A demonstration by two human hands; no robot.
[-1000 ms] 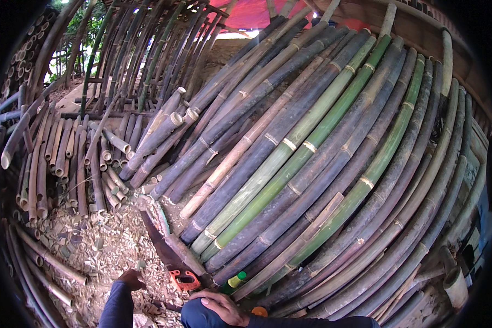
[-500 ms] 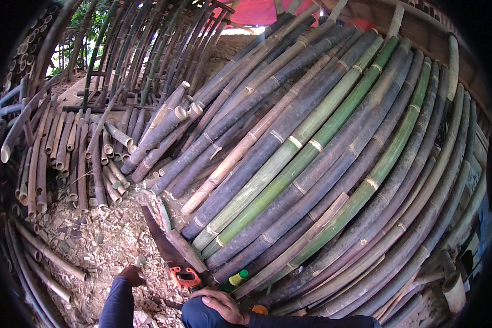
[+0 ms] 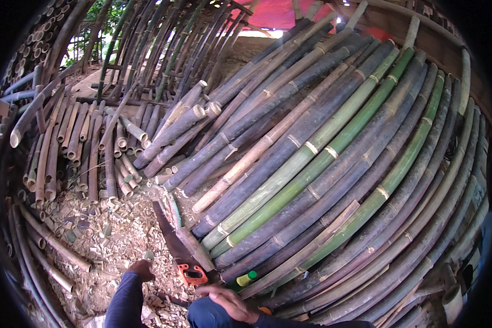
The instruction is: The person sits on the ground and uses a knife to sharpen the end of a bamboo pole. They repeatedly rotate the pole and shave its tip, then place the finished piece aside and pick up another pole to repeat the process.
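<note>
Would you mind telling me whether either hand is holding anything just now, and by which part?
Nothing is held. The right hand rests open on the knee, and the left hand reaches toward the wood chips, its fingers hidden.

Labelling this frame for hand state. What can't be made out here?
- Left hand, head view: fingers curl away; whether it holds anything is hidden.
- Handsaw: blade partly covered by a bamboo offcut.
- Green bottle: body hidden among bamboo poles.
- Right hand: palm side unseen.

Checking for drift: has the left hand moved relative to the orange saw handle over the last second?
No. The left hand stays just left of the saw handle, as before.
</note>
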